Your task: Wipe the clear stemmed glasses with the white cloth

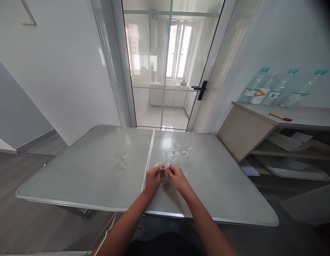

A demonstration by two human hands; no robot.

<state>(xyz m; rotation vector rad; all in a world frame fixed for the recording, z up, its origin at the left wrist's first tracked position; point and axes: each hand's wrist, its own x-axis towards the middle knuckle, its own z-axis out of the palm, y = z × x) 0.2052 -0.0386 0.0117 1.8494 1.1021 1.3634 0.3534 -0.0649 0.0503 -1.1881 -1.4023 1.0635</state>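
Note:
A clear wine glass stands upright near the front middle of the table, its foot showing below my fingers. Crumpled whitish, thin material is bunched around it; whether this is tissue or plastic film I cannot tell. My left hand is closed at the glass's left side, fingers curled by the stem. On the right, my right hand pinches the crumpled material between thumb and fingers. Farther back stand two more stemmed glasses. Other clear glasses are on the table's left half.
The grey folding table has a metal seam down its middle. Behind it is a glazed door. To the right, a shelf unit carries several plastic bottles and a small yellow-red packet. A white cable hangs at front left.

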